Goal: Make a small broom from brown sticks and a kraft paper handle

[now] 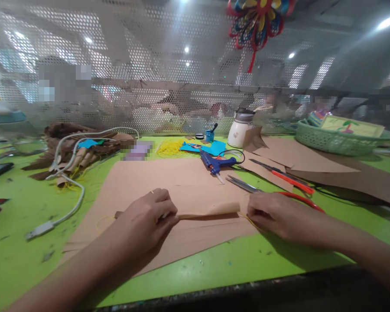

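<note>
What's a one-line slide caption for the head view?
Left hand pinches rolled brown paper; right hand at the yellow string, blue glue gun lying beyond.

Passage is left on the green table's [195,264] near strip between the forearms [81,260]; beyond the right hand [274,214], reach is blocked by scissors [247,186]; mid-table by glue gun [216,163]; left side is crossed by white cable [82,193].
</note>
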Tool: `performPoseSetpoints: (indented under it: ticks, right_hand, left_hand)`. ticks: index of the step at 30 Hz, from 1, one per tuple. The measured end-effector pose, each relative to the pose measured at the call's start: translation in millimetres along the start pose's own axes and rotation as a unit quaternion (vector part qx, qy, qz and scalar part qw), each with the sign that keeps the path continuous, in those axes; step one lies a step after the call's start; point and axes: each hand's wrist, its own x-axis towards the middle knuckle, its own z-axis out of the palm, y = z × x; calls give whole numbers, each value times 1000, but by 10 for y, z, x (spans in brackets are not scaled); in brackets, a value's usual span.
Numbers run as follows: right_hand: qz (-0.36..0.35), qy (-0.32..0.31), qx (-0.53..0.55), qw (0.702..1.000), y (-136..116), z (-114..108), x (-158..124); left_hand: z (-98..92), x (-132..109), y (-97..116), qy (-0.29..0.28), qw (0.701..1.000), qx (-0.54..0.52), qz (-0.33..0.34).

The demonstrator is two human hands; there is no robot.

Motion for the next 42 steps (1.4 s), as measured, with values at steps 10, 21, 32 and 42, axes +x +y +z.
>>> performPoseSetpoints:
  ticks: [10, 21, 32, 42]
  right_hand:
    - [-149, 138, -50, 978, -489, -134, 180]
    - [-149, 178, -64, 971, -493, 418, 402]
    - [-80, 123, 165, 975, -375, 284, 498]
    - [-87, 100, 112, 985, -386, 218, 539]
  left_hand:
    - [-23, -7, 34, 5, 1000, 7, 2]
    - [12, -24, 15, 14, 1000, 10, 8]
    - [-49, -12, 41, -13, 1000, 22, -7]
    - [-8, -54, 121, 1, 981, 176, 88]
